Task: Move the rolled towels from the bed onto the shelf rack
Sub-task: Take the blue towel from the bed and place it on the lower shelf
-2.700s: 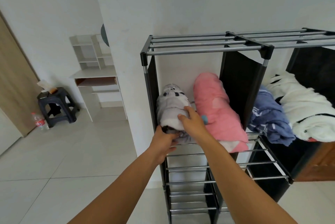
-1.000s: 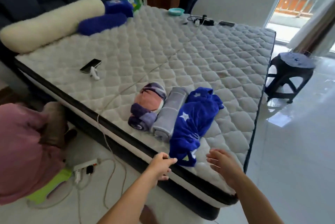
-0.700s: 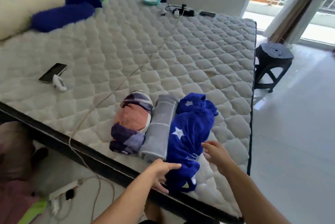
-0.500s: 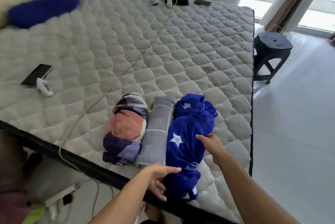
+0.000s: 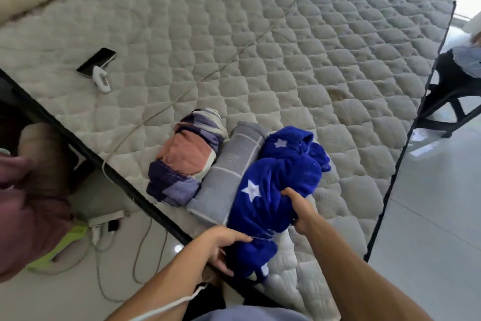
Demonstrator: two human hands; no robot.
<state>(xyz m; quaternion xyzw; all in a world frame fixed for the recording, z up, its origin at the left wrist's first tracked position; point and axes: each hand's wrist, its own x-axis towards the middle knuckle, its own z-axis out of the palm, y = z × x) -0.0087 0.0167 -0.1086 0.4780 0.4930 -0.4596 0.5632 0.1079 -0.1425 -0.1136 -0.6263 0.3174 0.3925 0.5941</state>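
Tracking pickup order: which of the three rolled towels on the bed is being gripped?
The blue star towel, rightmost of the three; both hands grip it, unlike the grey and striped rolls.

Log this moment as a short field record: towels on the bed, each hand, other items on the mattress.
towels on bed: blue star towel, grey towel, striped pink-purple towel, side by side
left hand: grips blue star towel's near end
right hand: grips its right side
also on mattress: phone, white cable
shelf rack: not in view

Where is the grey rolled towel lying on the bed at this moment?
In the head view the grey rolled towel lies near the bed's front edge, between the pink-and-purple roll and the blue star towel.
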